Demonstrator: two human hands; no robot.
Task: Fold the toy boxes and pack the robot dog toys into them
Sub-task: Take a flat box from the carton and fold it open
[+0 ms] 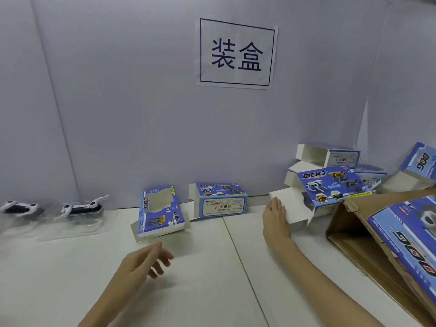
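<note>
The right hand lay flat, fingers straight, touching the white flap of a toy box near the table's far right edge; the left hand hovered loosely open, holding nothing, just short of a flat box

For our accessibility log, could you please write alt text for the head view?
A person's right hand touches the white flap of a blue toy box while the left hand hovers open near another box; two robot dog toys sit far left.

flat blue box tilted centre | folded box behind | dog toys left in blisters
</note>
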